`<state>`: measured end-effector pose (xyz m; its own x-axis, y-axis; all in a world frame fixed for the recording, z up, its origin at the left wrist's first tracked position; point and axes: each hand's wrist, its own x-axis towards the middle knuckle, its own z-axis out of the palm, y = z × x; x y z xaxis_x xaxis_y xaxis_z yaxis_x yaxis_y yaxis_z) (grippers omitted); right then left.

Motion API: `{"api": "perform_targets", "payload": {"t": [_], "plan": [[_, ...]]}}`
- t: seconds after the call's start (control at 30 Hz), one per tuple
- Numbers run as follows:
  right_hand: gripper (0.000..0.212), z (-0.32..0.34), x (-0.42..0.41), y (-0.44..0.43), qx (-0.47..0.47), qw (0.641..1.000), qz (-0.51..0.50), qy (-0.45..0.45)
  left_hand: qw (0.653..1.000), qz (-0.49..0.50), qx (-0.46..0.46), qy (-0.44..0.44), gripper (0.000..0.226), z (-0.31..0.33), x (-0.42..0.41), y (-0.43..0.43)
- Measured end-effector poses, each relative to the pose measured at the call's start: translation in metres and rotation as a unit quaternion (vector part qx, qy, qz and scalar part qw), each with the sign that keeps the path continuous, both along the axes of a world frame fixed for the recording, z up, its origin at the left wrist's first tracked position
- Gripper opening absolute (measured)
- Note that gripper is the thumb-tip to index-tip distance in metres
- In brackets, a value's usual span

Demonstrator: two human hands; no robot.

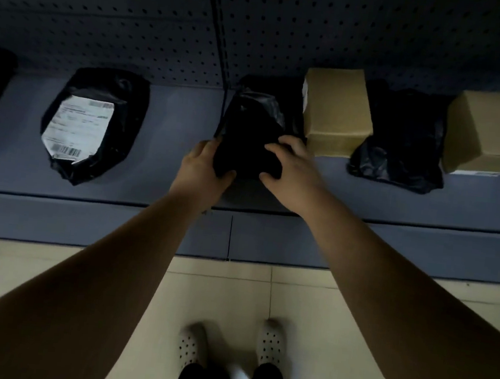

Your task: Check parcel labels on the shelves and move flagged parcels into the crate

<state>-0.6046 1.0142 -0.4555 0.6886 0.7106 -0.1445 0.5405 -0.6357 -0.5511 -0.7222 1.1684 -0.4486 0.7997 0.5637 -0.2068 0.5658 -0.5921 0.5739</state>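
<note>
At 6 o'clock a pair of pale perforated clogs (271,343) stands on the cream tiled floor (353,308). Past them the blue-grey metal shelf (169,125) runs from 9 to 3 o'clock, its front lip a straight band above the tiles, and both bare forearms reach over it.

The left hand (203,170) curls its fingers round the near left edge of a crumpled black plastic mailer bag (251,118), with the thumb against the bag's near end. The right hand (291,170) clamps the near right side, its fingers apart and bent over the top. The bag lies mid-shelf at 12 o'clock from the hands. It is dark and matt where it is gripped, glossy and creased at its far end. Whether its near end is off the shelf I cannot tell.

At the bag's 9 o'clock lies a stretch of bare shelf, then a black glossy mailer with a white barcoded label (95,123) facing up. At its 3 o'clock the fit is tight: a tan cardboard box (337,112) stands just beside it. Further round come a slumped black plastic bag (401,143) and a second tan cardboard box (486,134). The dark perforated back panel (106,20) closes off 12 o'clock.
</note>
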Motion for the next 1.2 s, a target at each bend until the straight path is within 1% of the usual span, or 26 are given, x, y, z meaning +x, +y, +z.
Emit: {"api": "perform_targets", "payload": {"t": [0.07,0.13,0.2,0.33,0.43,0.57,0.67,0.77,0.83,0.87,0.93,0.97,1.03,1.07,1.1,1.17,1.2], "plan": [[0.06,-0.011,-0.003,0.005,0.014,0.999,-0.021,-0.023,0.999,-0.015,0.027,0.019,0.07,-0.009,0.007,0.008],[0.062,-0.019,-0.007,0.009,0.038,0.997,-0.042,-0.049,0.999,-0.025,0.037,0.011,0.064,-0.013,0.011,0.012],[0.06,-0.025,-0.009,0.012,0.054,0.995,-0.059,-0.058,0.999,-0.028,0.016,0.004,0.06,-0.015,0.012,0.013],[0.054,-0.023,-0.01,0.02,0.058,0.994,-0.09,-0.037,0.999,-0.026,-0.018,-0.005,0.057,-0.015,0.009,0.013],[0.051,-0.019,-0.014,0.023,0.068,0.992,-0.098,-0.029,0.998,-0.026,-0.039,-0.032,0.053,-0.013,0.002,0.016],[0.051,-0.015,-0.025,0.029,0.13,0.983,-0.125,0.029,0.995,-0.032,-0.037,-0.091,0.048,0.002,-0.007,0.025],[0.052,-0.004,-0.036,0.038,0.167,0.973,-0.138,0.078,0.986,-0.035,-0.037,-0.162,0.043,0.016,-0.012,0.034],[0.05,0.002,-0.047,0.046,0.161,0.967,-0.137,0.144,0.972,-0.058,0.002,-0.227,0.041,0.026,-0.018,0.035],[0.048,0.004,-0.049,0.044,0.15,0.958,-0.144,0.197,0.967,-0.066,0.001,-0.246,0.05,0.027,-0.022,0.029],[0.047,0.005,-0.048,0.041,0.148,0.951,-0.156,0.222,0.969,-0.056,-0.017,-0.241,0.058,0.026,-0.022,0.026],[0.043,0.01,-0.041,0.036,0.144,0.941,-0.194,0.239,0.969,-0.012,-0.088,-0.23,0.077,0.02,-0.023,0.021],[0.038,0.014,-0.036,0.035,0.155,0.932,-0.22,0.243,0.962,0.015,-0.135,-0.238,0.085,0.017,-0.022,0.019],[0.028,0.024,-0.028,0.038,0.199,0.903,-0.263,0.276,0.933,0.072,-0.247,-0.252,0.093,0.012,-0.019,0.014],[0.026,0.029,-0.025,0.041,0.207,0.894,-0.268,0.295,0.921,0.094,-0.288,-0.243,0.095,0.011,-0.018,0.011],[0.029,0.033,-0.023,0.045,0.196,0.895,-0.259,0.305,0.917,0.112,-0.307,-0.23,0.094,0.01,-0.016,0.01],[0.042,0.041,-0.021,0.053,0.136,0.918,-0.232,0.292,0.91,0.137,-0.323,-0.223,0.087,0.009,-0.014,0.01],[0.046,0.043,-0.02,0.056,0.122,0.92,-0.226,0.295,0.902,0.142,-0.335,-0.233,0.083,0.009,-0.013,0.011]]}}
